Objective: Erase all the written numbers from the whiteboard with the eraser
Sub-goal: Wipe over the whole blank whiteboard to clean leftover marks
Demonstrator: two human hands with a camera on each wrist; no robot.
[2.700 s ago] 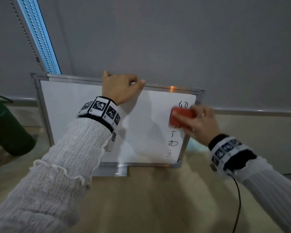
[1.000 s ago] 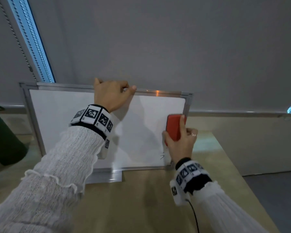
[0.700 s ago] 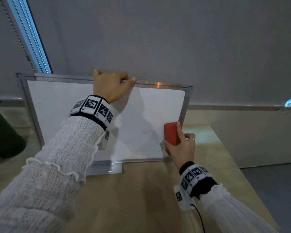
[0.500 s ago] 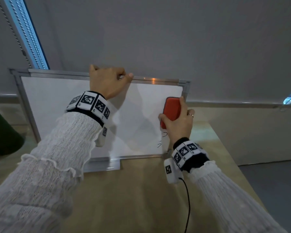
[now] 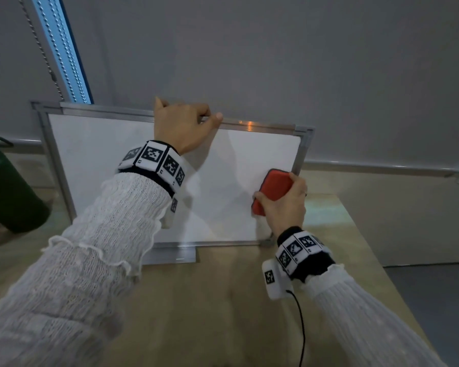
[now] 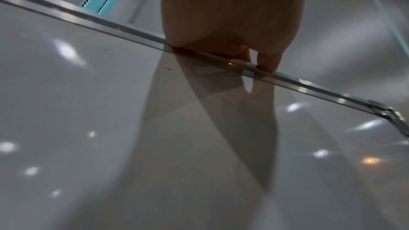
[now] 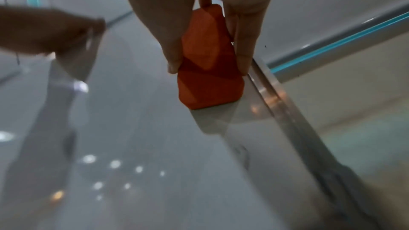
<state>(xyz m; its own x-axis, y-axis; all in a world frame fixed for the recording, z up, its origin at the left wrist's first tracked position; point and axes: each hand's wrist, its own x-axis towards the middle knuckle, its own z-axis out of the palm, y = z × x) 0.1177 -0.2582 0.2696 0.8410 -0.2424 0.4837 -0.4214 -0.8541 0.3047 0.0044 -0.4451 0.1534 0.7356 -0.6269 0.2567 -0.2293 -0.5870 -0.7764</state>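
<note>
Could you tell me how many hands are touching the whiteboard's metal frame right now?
1: the left hand grips the whiteboard top frame. The right hand holds the eraser near the right edge; frame contact unclear.

Eraser: red-orange. Whiteboard: white face, silver-grey frame. Bench: pale tan wood. Wristbands: black-and-white square marker pattern. Sleeves: white textured knit. Object at left: dark green.

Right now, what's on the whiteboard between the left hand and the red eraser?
Nothing but bare white whiteboard, crossed by shadows, in the head view.
</note>
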